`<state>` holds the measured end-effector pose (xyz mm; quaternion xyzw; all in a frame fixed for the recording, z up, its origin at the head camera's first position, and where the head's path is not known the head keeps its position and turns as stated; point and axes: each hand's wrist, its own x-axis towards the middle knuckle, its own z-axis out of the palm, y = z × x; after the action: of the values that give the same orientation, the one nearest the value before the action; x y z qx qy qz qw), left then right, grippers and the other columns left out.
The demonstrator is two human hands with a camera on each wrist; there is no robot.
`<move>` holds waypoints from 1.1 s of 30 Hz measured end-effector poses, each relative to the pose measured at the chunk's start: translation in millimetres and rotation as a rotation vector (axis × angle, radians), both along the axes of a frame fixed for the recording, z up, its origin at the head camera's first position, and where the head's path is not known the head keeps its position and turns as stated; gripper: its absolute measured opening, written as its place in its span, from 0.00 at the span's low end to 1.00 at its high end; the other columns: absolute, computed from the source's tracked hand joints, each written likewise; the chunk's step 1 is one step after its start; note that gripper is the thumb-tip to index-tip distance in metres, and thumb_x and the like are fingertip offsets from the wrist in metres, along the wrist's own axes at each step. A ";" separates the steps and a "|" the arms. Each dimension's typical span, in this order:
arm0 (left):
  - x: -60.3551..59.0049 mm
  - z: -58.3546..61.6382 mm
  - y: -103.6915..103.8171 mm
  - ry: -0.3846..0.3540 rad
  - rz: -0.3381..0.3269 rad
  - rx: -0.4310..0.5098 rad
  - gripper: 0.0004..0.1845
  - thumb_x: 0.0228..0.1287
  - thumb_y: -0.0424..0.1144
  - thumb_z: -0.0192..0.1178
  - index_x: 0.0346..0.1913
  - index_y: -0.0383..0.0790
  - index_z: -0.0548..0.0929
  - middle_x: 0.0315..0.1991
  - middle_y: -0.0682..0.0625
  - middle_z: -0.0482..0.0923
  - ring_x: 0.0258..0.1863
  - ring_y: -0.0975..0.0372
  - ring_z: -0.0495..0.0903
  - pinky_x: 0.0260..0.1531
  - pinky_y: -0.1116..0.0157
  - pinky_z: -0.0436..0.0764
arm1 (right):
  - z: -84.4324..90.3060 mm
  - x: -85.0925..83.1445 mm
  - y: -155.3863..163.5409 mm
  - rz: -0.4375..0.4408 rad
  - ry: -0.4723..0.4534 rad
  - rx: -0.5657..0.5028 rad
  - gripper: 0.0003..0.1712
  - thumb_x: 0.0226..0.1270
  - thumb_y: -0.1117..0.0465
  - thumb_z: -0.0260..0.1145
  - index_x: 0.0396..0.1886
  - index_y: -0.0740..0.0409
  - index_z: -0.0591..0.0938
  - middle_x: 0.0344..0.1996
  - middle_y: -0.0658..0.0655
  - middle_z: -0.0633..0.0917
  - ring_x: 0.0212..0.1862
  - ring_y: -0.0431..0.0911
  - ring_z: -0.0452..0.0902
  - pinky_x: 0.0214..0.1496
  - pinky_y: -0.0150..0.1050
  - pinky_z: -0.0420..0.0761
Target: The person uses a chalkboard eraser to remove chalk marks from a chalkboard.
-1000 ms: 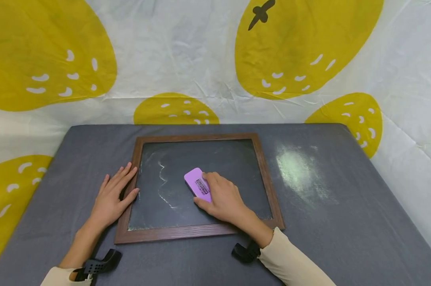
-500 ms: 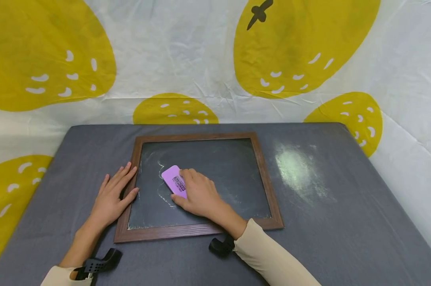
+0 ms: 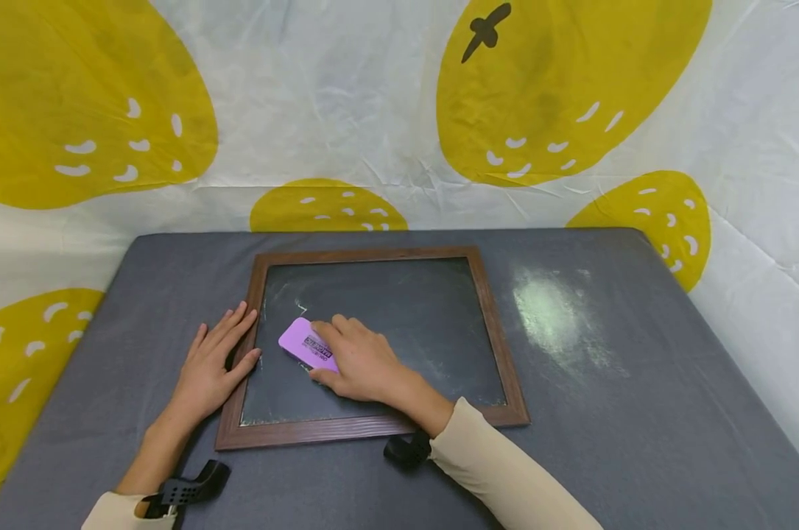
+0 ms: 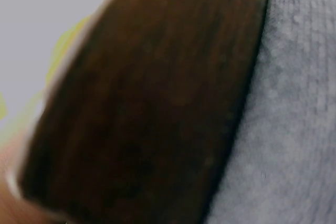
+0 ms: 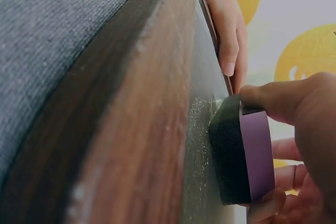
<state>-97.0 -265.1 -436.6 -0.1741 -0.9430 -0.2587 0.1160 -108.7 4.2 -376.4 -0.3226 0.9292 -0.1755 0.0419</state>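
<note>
A blackboard (image 3: 399, 316) in a brown wooden frame (image 3: 366, 255) lies flat on the table. My right hand (image 3: 362, 362) grips a purple eraser (image 3: 308, 344) between thumb and fingers, over the left half of the board. In the right wrist view the eraser (image 5: 258, 153) shows its dark felt side (image 5: 227, 153) against the board. A short chalk zigzag (image 3: 301, 306) shows above the eraser; part of the line is hidden under it. My left hand (image 3: 208, 372) rests with spread, straight fingers on the left side of the frame, thumb reaching the board's edge.
Grey cloth covers the table (image 3: 638, 412), with a shiny light patch (image 3: 550, 309) right of the board. Behind hangs a white curtain (image 3: 346, 88) with yellow fruit prints. Black wrist cameras (image 3: 196, 482) sit on both wrists.
My right hand has slid the eraser left across the board onto the chalk line, and the visible line has become shorter. The left hand stays on the frame.
</note>
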 end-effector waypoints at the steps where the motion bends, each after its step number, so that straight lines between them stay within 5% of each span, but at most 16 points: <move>1: 0.1 0.2 0.0 -0.001 0.000 0.003 0.33 0.67 0.44 0.60 0.73 0.45 0.63 0.72 0.43 0.57 0.70 0.46 0.55 0.68 0.43 0.42 | -0.2 0.1 0.5 0.010 -0.004 -0.004 0.38 0.60 0.43 0.67 0.68 0.51 0.70 0.40 0.49 0.74 0.37 0.41 0.67 0.22 0.30 0.68; 24: -2.2 -3.3 -0.7 -0.026 -0.011 0.018 0.33 0.69 0.46 0.58 0.73 0.46 0.62 0.73 0.45 0.55 0.71 0.48 0.53 0.68 0.44 0.40 | -0.3 24.5 53.5 0.243 -0.023 -0.028 0.36 0.63 0.43 0.65 0.69 0.46 0.69 0.35 0.43 0.67 0.36 0.37 0.61 0.18 0.29 0.62; 33: -2.3 -6.9 -0.2 -0.024 -0.011 0.027 0.32 0.69 0.45 0.58 0.73 0.45 0.62 0.73 0.44 0.55 0.71 0.48 0.53 0.68 0.44 0.40 | 3.5 19.7 85.1 0.345 -0.052 0.001 0.34 0.64 0.46 0.65 0.69 0.42 0.68 0.36 0.43 0.67 0.37 0.37 0.61 0.21 0.29 0.63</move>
<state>-99.2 -265.3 -443.5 -0.1745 -0.9398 -0.2742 0.1057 -89.0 89.2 -372.9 -0.4726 0.8587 -0.1735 0.0957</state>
